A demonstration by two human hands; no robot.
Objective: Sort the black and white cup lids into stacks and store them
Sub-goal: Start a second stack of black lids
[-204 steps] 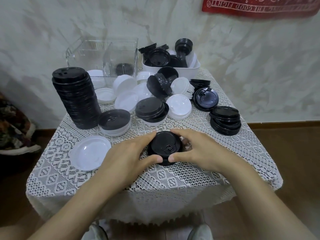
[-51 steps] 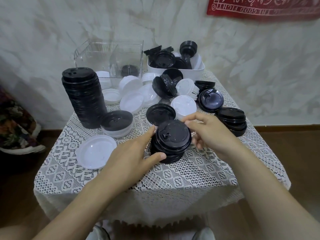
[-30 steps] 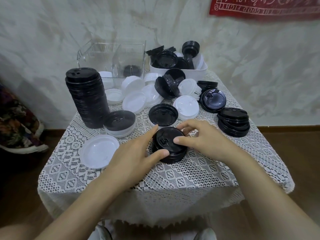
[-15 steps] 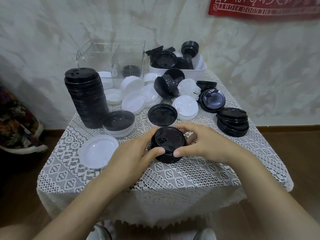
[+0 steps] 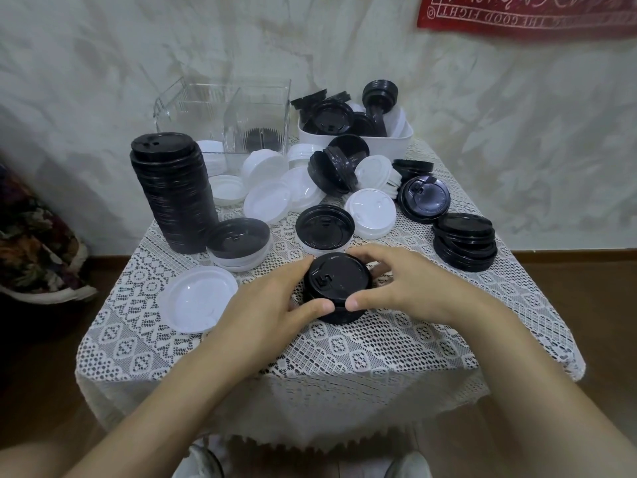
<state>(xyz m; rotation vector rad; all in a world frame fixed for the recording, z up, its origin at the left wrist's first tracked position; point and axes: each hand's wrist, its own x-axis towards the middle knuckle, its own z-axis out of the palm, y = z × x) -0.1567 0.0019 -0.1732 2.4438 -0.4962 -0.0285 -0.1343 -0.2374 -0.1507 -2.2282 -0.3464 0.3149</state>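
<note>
Bare left hand (image 5: 272, 305), right hand (image 5: 403, 288); white shoes (image 5: 410, 465).

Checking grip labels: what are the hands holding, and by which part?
Left hand and right hand grip the short black lid stack by its sides, thumbs on the near edge.

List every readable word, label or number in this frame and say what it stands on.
"THE GOOD FIGHT": on the red banner at top right, seen flipped rather than upright.
The banner's upper line and circled mark: too blurred to read.
Raised marks on the black lid stack: too small to read as text.
</note>
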